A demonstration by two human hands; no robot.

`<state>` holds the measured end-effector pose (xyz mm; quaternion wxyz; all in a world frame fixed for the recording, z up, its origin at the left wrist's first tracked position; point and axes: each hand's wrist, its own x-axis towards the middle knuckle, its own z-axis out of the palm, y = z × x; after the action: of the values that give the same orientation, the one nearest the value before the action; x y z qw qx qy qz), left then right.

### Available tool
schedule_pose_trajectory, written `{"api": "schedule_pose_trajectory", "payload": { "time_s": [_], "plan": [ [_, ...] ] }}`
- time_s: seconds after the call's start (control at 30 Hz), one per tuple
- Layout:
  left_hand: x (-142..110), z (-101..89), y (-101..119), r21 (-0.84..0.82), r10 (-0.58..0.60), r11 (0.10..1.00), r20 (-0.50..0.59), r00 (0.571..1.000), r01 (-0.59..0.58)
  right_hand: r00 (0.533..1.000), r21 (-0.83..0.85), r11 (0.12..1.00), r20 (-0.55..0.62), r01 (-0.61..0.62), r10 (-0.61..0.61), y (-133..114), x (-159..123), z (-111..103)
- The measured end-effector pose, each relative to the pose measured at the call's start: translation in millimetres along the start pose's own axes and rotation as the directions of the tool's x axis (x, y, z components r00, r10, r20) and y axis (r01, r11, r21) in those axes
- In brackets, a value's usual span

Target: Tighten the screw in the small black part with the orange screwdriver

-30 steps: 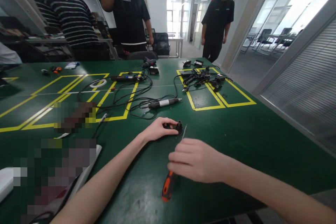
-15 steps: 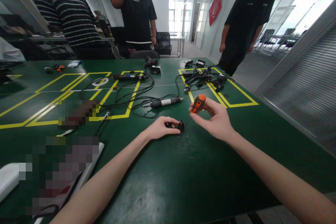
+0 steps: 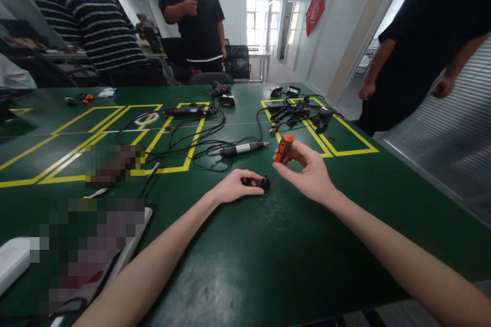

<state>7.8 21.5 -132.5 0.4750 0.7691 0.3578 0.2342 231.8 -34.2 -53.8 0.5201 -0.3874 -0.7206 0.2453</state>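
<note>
The left hand (image 3: 232,187) grips a small black cylindrical part (image 3: 265,184) between thumb and fingers, steadying it upright on the green desk (image 3: 326,250) in front of the person. The right hand (image 3: 311,173) grasps a screwdriver (image 3: 284,148) by its orange-and-black handle, with the handle end up and the thin shaft directed down just beside the part; contact between the tip and the part cannot be determined. Beyond both hands lie a silver-and-black corded electric screwdriver (image 3: 242,149) and, farther to the right, a tangle of black cables (image 3: 293,112) across yellow tape outlines (image 3: 356,152).
</note>
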Motion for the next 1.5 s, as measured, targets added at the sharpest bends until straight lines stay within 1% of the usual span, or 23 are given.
{"api": "schedule_pose_trajectory", "payload": {
  "time_s": [0.07, 0.13, 0.3, 0.37, 0.43, 0.5, 0.6, 0.67, 0.73, 0.87, 0.93, 1.03, 1.1, 1.13, 1.17, 1.23, 1.3, 1.43, 1.5],
  "plan": [
    [0, -0.2, 0, 0.004, 0.002, 1.000, -0.002, 1.000, -0.002, 1.000, 0.008, 1.000, -0.021, -0.002, 0.002, 0, 1, 0],
    [0, -0.2, 1, 0.006, 0.004, 1.000, -0.003, 1.000, -0.004, 1.000, 0.009, 1.000, -0.015, 0.012, -0.012, -2, 2, -1],
    [-1, 0.2, 1, 0.008, 0.005, 1.000, -0.007, 1.000, -0.005, 0.995, -0.049, 0.998, 0.102, 0.027, -0.022, -13, 6, -4],
    [-1, 0.4, 0, 0.008, 0.004, 1.000, -0.008, 1.000, -0.004, 0.989, -0.093, 0.994, 0.145, 0.052, -0.038, -16, 8, -5],
    [-1, 0.5, 0, 0.009, 0.001, 1.000, -0.010, 1.000, -0.001, 0.985, -0.145, 0.985, 0.160, 0.089, -0.065, -18, 11, -5],
    [-1, 0.5, 0, 0.011, -0.003, 1.000, -0.010, 1.000, 0.004, 0.985, -0.212, 0.968, 0.137, 0.135, -0.108, -19, 14, -6],
    [-1, 0.4, 0, 0.019, -0.009, 1.000, -0.013, 1.000, 0.009, 0.977, -0.315, 0.925, 0.051, 0.212, -0.206, -21, 20, -8],
    [-1, 0.2, 0, 0.024, -0.009, 1.000, -0.014, 1.000, 0.010, 0.968, -0.320, 0.916, 0.015, 0.243, -0.251, -22, 23, -9],
    [-1, -0.1, 1, 0.026, -0.008, 1.000, -0.013, 1.000, 0.008, 0.971, -0.261, 0.937, 0.009, 0.234, -0.240, -23, 23, -8],
    [-1, -0.3, 3, 0.028, -0.004, 1.000, -0.014, 1.000, 0.004, 0.989, -0.051, 0.988, 0.018, 0.149, -0.148, -21, 19, 0],
    [-1, -0.1, 4, 0.028, -0.002, 1.000, -0.016, 1.000, 0.002, 0.991, 0.052, 0.990, 0.026, 0.132, -0.134, -20, 18, 4],
    [-1, 0.3, 5, 0.027, 0.004, 1.000, -0.015, 1.000, -0.003, 0.990, 0.114, 0.984, 0.012, 0.137, -0.139, -22, 19, 9],
    [-1, 0.4, 6, 0.026, 0.007, 1.000, -0.015, 1.000, -0.007, 0.995, 0.162, 0.982, 0.010, 0.099, -0.102, -24, 22, 10],
    [-1, 0.3, 6, 0.026, 0.009, 1.000, -0.015, 1.000, -0.008, 0.997, 0.215, 0.975, 0.024, 0.061, -0.068, -24, 24, 10],
    [-1, 0.3, 6, 0.027, 0.010, 1.000, -0.016, 1.000, -0.009, 0.998, 0.286, 0.958, 0.048, 0.013, -0.028, -24, 26, 10],
    [-1, 0.1, 6, 0.029, 0.012, 1.000, -0.018, 1.000, -0.012, 0.994, 0.439, 0.895, 0.102, -0.081, 0.039, -24, 30, 9],
    [-1, 0.1, 5, 0.030, 0.014, 0.999, -0.019, 1.000, -0.013, 0.990, 0.557, 0.820, 0.119, -0.131, 0.077, -23, 34, 10],
    [0, 0.7, 4, 0.031, 0.005, 1.000, -0.023, 1.000, -0.004, 0.982, 0.664, 0.723, 0.131, -0.191, 0.139, -25, 38, 15],
    [0, 1.0, 4, 0.029, 0.001, 1.000, -0.022, 1.000, 0.000, 0.979, 0.711, 0.674, 0.135, -0.201, 0.150, -26, 39, 18]
  ]
}}
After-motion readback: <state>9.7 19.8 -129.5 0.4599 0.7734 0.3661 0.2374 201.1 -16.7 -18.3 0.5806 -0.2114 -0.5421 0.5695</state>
